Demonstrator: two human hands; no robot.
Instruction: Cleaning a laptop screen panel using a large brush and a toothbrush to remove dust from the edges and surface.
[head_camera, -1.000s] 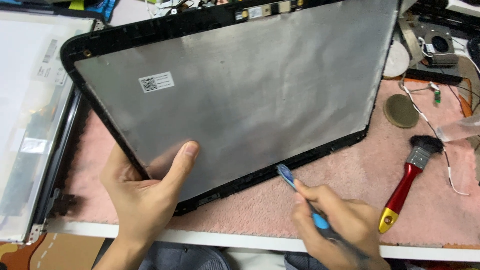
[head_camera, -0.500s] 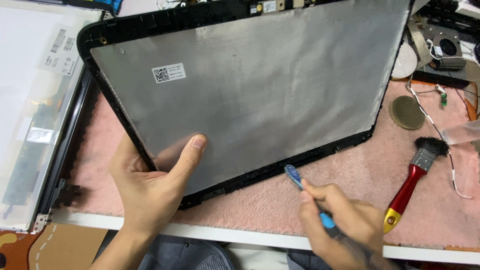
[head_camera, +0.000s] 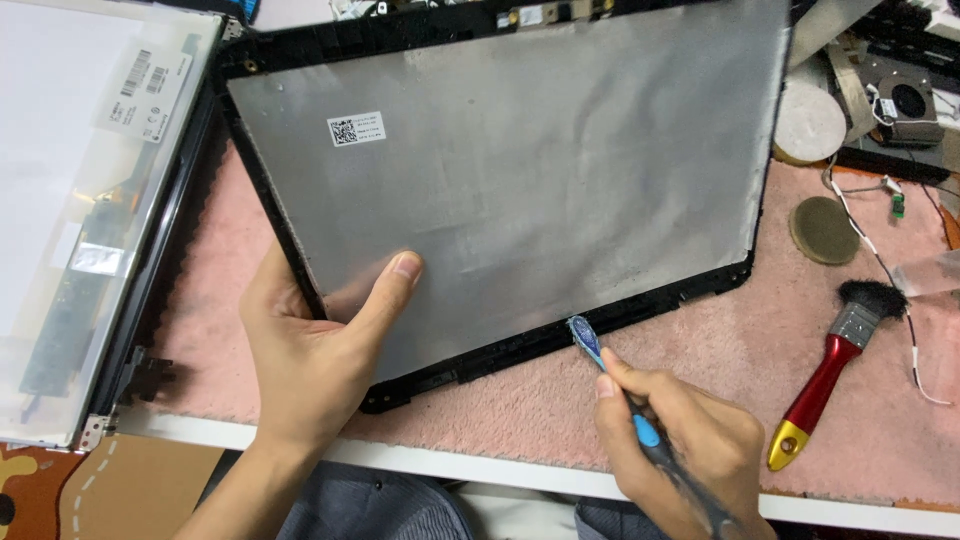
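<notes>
A laptop lid shell (head_camera: 520, 190), black-rimmed with a silver foil inner face and a small white sticker, lies on a pink fluffy mat (head_camera: 760, 340). My left hand (head_camera: 315, 345) grips its near left corner, thumb lying on the foil. My right hand (head_camera: 690, 450) holds a thin blue-tipped pry tool (head_camera: 600, 355) like a pen. The tool's flat tip touches the black rim along the lid's near edge.
A bare display panel (head_camera: 85, 200) with metal brackets lies at the left. A red-handled brush (head_camera: 835, 375) rests on the mat at the right. Behind it are a round dark pad (head_camera: 822, 230), a white disc (head_camera: 810, 120), a small fan (head_camera: 905, 100) and thin wires (head_camera: 900, 290).
The view has shifted, so the lid sits further right in the picture. My left thumb stays on the foil. The tool tip remains at the near rim, with my right hand barely moved.
</notes>
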